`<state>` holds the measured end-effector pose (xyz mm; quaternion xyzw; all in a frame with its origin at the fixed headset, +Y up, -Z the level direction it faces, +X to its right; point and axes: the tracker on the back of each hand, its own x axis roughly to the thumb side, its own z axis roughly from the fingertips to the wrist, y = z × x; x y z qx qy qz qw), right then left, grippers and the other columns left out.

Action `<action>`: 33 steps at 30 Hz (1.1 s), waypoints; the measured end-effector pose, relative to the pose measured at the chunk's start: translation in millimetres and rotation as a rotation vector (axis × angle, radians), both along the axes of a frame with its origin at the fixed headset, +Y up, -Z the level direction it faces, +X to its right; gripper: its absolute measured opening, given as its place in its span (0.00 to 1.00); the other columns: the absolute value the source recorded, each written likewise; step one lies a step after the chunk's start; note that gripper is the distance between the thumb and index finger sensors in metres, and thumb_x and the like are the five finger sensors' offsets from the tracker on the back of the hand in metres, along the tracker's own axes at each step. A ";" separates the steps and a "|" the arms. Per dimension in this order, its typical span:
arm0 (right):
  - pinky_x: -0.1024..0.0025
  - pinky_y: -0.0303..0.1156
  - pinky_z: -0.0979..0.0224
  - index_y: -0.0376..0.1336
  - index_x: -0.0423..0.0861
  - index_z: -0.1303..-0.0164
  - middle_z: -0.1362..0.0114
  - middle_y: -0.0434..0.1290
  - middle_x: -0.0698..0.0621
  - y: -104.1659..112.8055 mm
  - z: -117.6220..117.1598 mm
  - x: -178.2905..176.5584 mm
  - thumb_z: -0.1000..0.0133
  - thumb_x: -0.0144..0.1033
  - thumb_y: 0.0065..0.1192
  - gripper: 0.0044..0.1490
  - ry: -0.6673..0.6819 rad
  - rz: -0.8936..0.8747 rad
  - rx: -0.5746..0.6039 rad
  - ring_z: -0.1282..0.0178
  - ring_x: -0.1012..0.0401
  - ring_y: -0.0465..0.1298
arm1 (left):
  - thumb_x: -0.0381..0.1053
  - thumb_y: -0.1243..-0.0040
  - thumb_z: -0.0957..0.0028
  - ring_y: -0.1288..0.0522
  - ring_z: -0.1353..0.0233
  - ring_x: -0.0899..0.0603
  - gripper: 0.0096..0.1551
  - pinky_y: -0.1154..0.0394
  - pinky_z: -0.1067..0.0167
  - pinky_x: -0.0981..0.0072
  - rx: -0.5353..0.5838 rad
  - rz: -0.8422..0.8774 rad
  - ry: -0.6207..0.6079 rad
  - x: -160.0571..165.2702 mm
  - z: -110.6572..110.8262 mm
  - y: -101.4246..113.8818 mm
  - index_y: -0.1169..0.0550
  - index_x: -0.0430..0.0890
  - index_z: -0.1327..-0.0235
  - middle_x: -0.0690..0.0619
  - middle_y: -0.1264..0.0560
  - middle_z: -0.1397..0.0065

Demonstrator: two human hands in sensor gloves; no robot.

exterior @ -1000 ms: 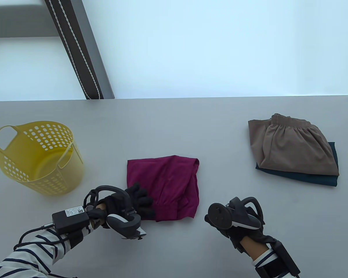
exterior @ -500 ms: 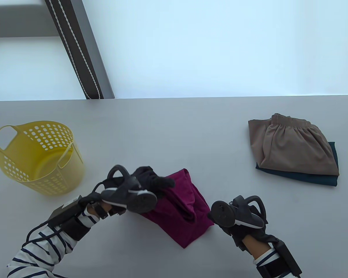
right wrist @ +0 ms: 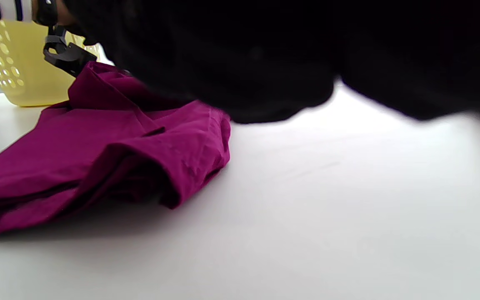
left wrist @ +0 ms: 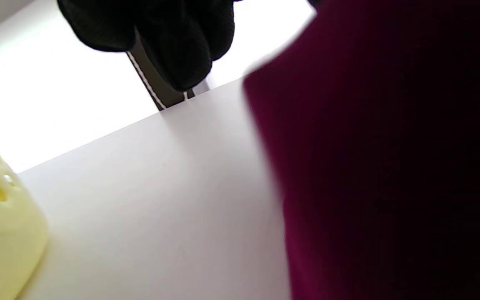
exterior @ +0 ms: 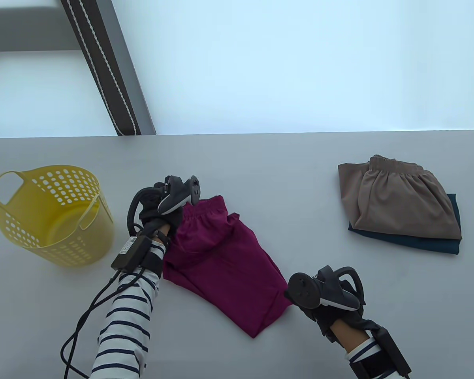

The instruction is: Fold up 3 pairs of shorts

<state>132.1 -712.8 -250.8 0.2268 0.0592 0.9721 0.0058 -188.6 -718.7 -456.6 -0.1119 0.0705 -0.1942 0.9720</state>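
I note my left hand point(exterior: 162, 209) has carried the maroon shorts' point(exterior: 225, 260) waistband toward 11 o'clock, undoing the fold; right hand point(exterior: 324, 304) grip indeterminate.

Matt magenta cloth shorts point(exterior: 225, 264), tan cloth shorts point(exterior: 399, 197), a perforated yellow plastic basket point(exterior: 51, 213), a smooth matt grey table point(exterior: 260, 166).

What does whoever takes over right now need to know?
Left hand: grips the waistband end of the magenta shorts, far-left corner.
Right hand: at the shorts' near-right edge; cannot tell if its fingers hold cloth.
Magenta shorts lie diagonally mid-table, partly folded.
Done: tan shorts folded, stacked on folded teal shorts, far right.
Left: finish the magenta pair. Yellow basket stands at left.
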 end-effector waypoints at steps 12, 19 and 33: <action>0.59 0.77 0.75 0.74 0.46 0.84 0.80 0.81 0.50 -2.3 -0.1 -0.9 0.46 0.52 0.53 0.25 0.001 0.009 -0.035 0.87 0.57 0.80 | 0.69 0.57 0.55 0.22 0.30 0.30 0.53 0.32 0.32 0.28 -0.472 -0.060 0.178 -18.7 -3.8 -27.5 0.36 0.36 0.23 0.31 0.31 0.22; 0.59 0.77 0.75 0.74 0.46 0.84 0.80 0.81 0.50 -2.6 0.6 -2.6 0.46 0.52 0.53 0.25 0.002 0.019 -0.040 0.86 0.57 0.80 | 0.62 0.57 0.51 0.22 0.31 0.38 0.41 0.30 0.32 0.34 -0.363 -0.074 0.122 -12.2 3.2 -33.8 0.43 0.39 0.31 0.38 0.33 0.25; 0.42 0.71 0.48 0.53 0.31 0.34 0.35 0.65 0.25 7.2 -3.6 7.2 0.46 0.54 0.50 0.44 -0.152 -0.129 0.070 0.43 0.31 0.73 | 0.59 0.49 0.52 0.14 0.42 0.56 0.21 0.21 0.33 0.50 0.293 0.659 -0.444 40.1 45.2 115.0 0.32 0.60 0.45 0.58 0.23 0.33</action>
